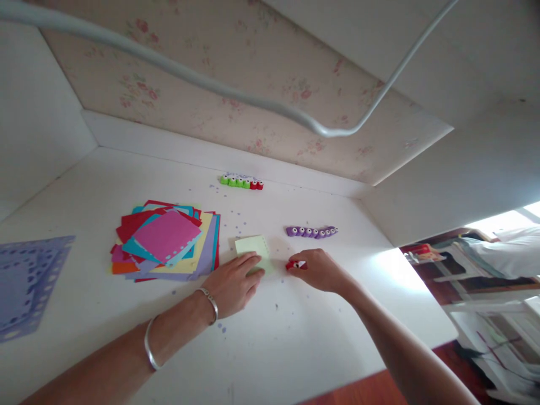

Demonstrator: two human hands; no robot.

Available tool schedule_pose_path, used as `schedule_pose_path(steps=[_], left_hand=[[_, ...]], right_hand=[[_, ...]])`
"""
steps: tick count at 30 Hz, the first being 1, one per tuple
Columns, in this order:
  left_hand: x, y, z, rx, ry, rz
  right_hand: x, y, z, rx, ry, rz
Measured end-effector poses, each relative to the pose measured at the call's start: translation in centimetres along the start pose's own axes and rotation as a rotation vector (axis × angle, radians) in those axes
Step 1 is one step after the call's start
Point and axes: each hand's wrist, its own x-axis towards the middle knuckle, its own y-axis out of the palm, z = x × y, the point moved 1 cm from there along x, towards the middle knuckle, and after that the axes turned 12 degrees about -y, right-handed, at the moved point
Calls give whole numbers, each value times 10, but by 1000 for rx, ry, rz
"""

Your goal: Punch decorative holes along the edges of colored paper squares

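Note:
My left hand (236,284) lies on the lower left part of a pale green sheet of paper (252,245), fingers stretched over it and pressing it to the table. Small punched holes run along the sheet's right edge. Just to the right, my right hand (318,271) grips a small red craft punch (291,265) between thumb and fingers, a short gap away from the sheet. The fingers hide part of the punch. Beyond that hand stands a row of purple craft punches (312,232).
A stack of coloured paper sheets (169,236) lies left of my left hand. Purple punched sheets (34,281) are at the far left. Green craft punches (236,182) and red ones (256,185) line the back. Paper dots litter the white table (261,349). A pale cable (270,107) crosses above.

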Motion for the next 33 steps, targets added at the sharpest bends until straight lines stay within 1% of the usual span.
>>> schedule_pose_path(steps=[2, 3, 4, 7, 8, 10, 12, 14, 16, 19, 22, 27, 30, 33], left_hand=[[0, -1, 0, -5, 2, -17], [0, -1, 0, -9, 2, -25], [-1, -1, 0, -15, 1, -30], [0, -1, 0, -28, 0, -44], [0, -1, 0, -31, -1, -45], [0, -2, -1, -31, -9, -46], [0, -2, -1, -22, -19, -45], [0, -3, -1, -11, -27, -47], [-1, -3, -2, -10, -30, -44], [-1, -4, -3, -20, -36, -29], [0, -4, -3, -27, -51, -8], [0, -3, -1, -31, -53, -6], [-2, 0, 1, -14, -54, 15], [-4, 3, 3, 10, -58, 47]], right_hand=[[-1, -11, -6, 124, 37, -1], [0, -19, -11, 177, 63, -26], [2, -28, -18, 218, 84, -69], [14, -53, -41, 254, 127, -255], [21, -59, -49, 251, 141, -286], [37, -69, -65, 164, 165, -286], [55, -73, -78, 6, 152, -257], [70, -73, -89, -71, 139, -224], [82, -71, -95, -100, 130, -187], [93, -65, -96, -137, 99, -116], [98, -57, -88, -149, 50, -53], [101, -52, -75, -136, 3, -5], [102, -57, -75, -109, 6, 0], [110, -63, -76, -105, 44, -50]])
